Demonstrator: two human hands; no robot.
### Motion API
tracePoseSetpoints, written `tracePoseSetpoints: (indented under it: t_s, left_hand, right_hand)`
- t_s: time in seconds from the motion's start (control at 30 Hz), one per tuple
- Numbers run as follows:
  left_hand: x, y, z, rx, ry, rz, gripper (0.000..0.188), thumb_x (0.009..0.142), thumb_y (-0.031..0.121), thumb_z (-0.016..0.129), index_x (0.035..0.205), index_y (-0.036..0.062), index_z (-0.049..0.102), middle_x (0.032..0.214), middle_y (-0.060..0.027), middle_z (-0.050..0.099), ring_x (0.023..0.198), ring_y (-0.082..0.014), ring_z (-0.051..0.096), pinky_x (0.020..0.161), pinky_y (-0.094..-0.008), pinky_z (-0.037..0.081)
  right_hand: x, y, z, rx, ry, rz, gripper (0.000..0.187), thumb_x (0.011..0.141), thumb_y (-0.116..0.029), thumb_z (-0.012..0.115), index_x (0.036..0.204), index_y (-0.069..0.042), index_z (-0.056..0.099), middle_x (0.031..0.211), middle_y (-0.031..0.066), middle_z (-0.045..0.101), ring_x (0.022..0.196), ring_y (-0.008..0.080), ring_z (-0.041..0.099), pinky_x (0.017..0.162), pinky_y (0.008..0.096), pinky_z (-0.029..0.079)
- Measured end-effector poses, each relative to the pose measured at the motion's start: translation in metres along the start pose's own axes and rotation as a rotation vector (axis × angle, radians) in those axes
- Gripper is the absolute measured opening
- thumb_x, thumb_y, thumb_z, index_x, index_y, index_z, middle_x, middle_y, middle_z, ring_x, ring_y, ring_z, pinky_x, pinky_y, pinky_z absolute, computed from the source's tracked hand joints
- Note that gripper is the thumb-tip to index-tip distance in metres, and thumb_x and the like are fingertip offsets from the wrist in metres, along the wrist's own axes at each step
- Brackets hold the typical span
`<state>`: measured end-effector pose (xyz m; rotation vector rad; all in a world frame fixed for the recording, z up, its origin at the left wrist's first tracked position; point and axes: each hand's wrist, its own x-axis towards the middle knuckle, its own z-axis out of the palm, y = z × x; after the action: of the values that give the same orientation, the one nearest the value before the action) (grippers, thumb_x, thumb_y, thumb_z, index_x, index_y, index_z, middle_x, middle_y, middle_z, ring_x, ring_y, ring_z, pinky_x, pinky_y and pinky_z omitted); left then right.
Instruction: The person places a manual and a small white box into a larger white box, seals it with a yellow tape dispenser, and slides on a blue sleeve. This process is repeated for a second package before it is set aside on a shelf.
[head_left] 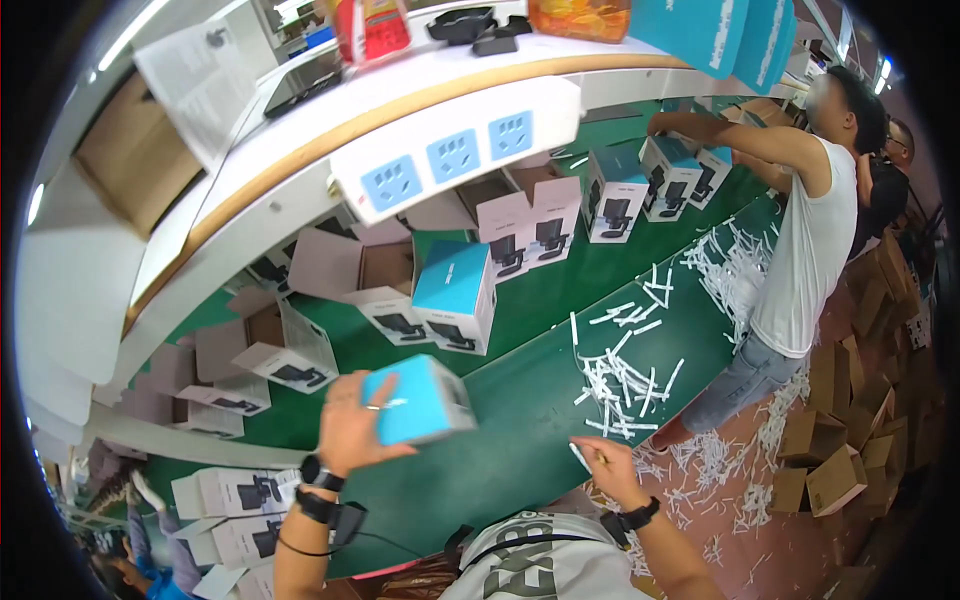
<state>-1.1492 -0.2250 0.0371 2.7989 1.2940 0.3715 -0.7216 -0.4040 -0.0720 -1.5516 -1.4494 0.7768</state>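
Note:
My left hand (347, 425) is closed around the side of a small box (418, 402) with a blue top and white sides, tilted over the green table (500, 470). A ring and wrist straps show on that arm. Lower right, at the table's edge, my right hand (610, 470) pinches a thin white strip (579, 456). Beyond it lies a loose pile of white strips (615, 390). Just past the held box stands a closed box (455, 285) with a blue top and a dark picture of a device on its white side.
Several open white boxes (290, 345) line the table's far side, under a shelf with a socket panel (450, 155). At the right a co-worker (805, 240) reaches toward closed blue-topped boxes (615, 195). Brown cartons (835, 470) and strips litter the floor.

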Motion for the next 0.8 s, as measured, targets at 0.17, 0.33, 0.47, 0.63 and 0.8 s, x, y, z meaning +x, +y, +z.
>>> tracePoseSetpoints:
  t_s: [0.17,0.33,0.47,0.63,0.8]
  left_hand:
    - [-0.011,-0.089,0.042,0.253,0.077,-0.271,0.108,0.074,0.064,0.084,0.157,0.0061,0.045,0.146,-0.0338,0.049,0.137,-0.0511,0.044,0.118,-0.0604,0.032]
    - [0.021,-0.108,0.108,0.369,0.387,-0.551,0.083,0.091,0.045,0.075,0.155,0.0007,0.045,0.152,-0.0334,0.045,0.142,-0.0519,0.040,0.120,-0.0573,0.031]
    - [0.123,-0.072,0.090,0.156,0.480,-0.635,0.072,0.095,0.030,0.071,0.156,0.0010,0.044,0.155,-0.0299,0.046,0.142,-0.0484,0.043,0.120,-0.0544,0.034]
    - [0.345,0.018,0.076,-0.051,0.617,-0.324,0.056,0.088,0.027,0.076,0.137,0.0034,0.064,0.138,-0.0236,0.063,0.123,-0.0431,0.061,0.106,-0.0493,0.048]
    - [0.412,-0.011,0.121,-0.038,0.258,-0.399,0.032,0.085,0.034,0.075,0.102,0.0065,0.072,0.099,-0.0213,0.073,0.097,-0.0431,0.069,0.086,-0.0532,0.057]
  right_hand:
    - [-0.029,0.050,-0.059,0.052,0.154,0.248,0.020,0.105,-0.014,0.064,0.110,0.000,0.077,0.103,0.0104,0.081,0.087,0.0141,0.072,0.079,0.0277,0.055]
    - [-0.048,0.092,-0.082,0.049,0.266,0.313,0.024,0.105,-0.020,0.066,0.106,0.002,0.077,0.096,0.0084,0.079,0.080,0.0091,0.064,0.072,0.0265,0.051]
    - [-0.054,0.118,-0.102,0.064,0.302,0.380,0.024,0.104,-0.020,0.067,0.106,0.002,0.077,0.093,0.0093,0.078,0.080,0.0100,0.066,0.072,0.0270,0.051]
    - [-0.029,0.120,-0.133,0.009,0.147,0.442,0.026,0.105,-0.022,0.065,0.109,0.001,0.075,0.099,0.0116,0.080,0.092,0.0163,0.075,0.081,0.0318,0.056]
    - [0.013,0.124,-0.130,0.119,0.172,0.348,0.022,0.104,-0.017,0.066,0.115,0.001,0.074,0.093,0.0087,0.080,0.080,0.0120,0.069,0.074,0.0284,0.054]
